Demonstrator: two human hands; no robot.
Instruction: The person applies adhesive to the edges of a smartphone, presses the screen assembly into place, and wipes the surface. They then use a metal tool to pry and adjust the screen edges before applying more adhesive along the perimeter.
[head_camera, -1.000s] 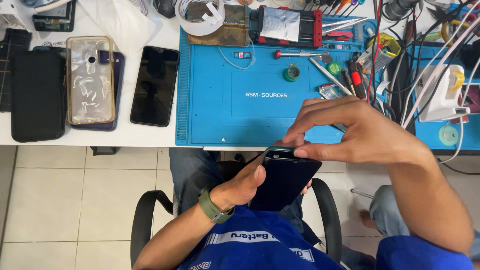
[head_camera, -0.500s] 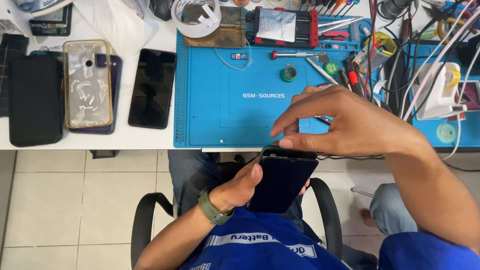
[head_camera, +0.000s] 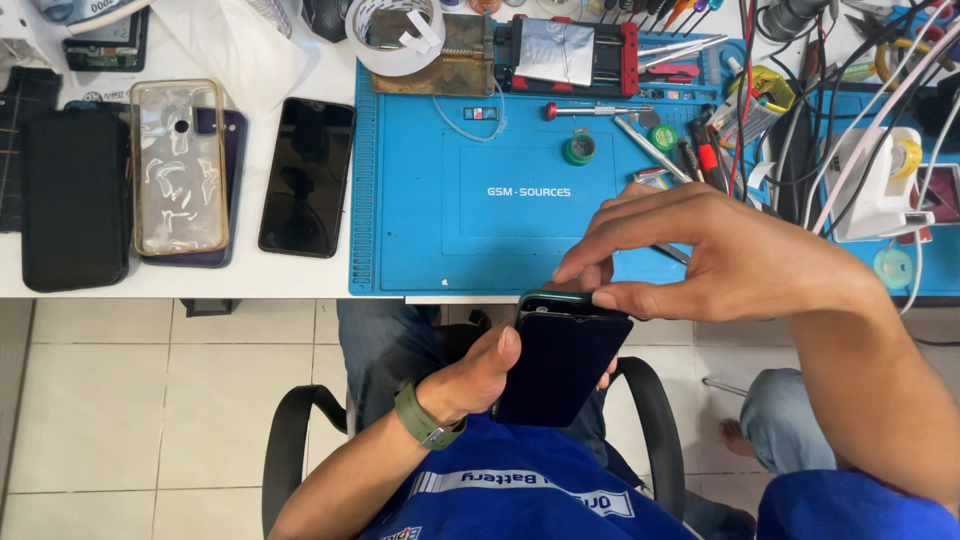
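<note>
The left hand (head_camera: 478, 378) cradles a glossy black phone (head_camera: 560, 365) over the lap, below the bench (head_camera: 290, 275) edge. The right hand (head_camera: 700, 255) pinches the phone's rounded top edge with its fingertips. A ribbed blue rubber mat (head_camera: 450, 240) lies on the bench, with a clear soft case (head_camera: 180, 165) beside it.

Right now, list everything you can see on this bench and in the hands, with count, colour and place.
Dark smartphone: one, black, held below the bench edge.
Rubber work mat: one, blue, bench centre.
Bare phone: one, black, left of the mat.
Clear-cased phone: one, transparent, further left.
Wallet case: one, black, far left.
Tape roll: one, white, mat's top corner.
Left hand: grips the smartphone.
Right hand: fingertips on its top edge.
</note>
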